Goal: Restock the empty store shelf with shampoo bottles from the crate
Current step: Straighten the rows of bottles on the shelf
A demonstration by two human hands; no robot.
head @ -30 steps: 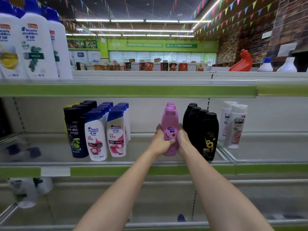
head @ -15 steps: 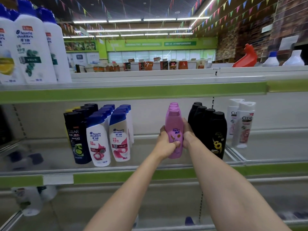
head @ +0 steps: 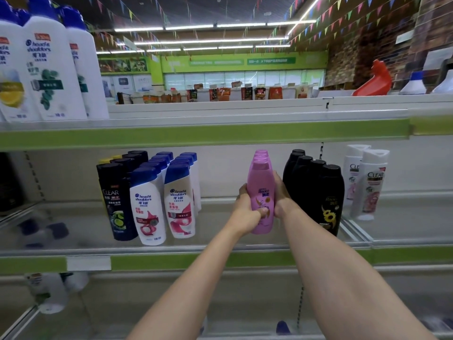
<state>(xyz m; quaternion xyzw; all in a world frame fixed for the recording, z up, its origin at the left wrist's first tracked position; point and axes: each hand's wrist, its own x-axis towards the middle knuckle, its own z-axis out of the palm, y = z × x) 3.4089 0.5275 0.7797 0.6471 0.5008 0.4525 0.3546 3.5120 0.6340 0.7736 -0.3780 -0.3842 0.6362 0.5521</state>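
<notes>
Both hands clasp the front pink bottle (head: 260,192) upright on the middle shelf (head: 220,262): left hand (head: 246,209) curls round its left side, right hand (head: 279,195) round its right, just beside the black bottles (head: 318,192)

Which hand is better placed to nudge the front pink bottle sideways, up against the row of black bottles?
Probably the left hand: it grips the pink bottle on the side away from the black bottles. The right hand sits between them, blocking the gap.
</notes>
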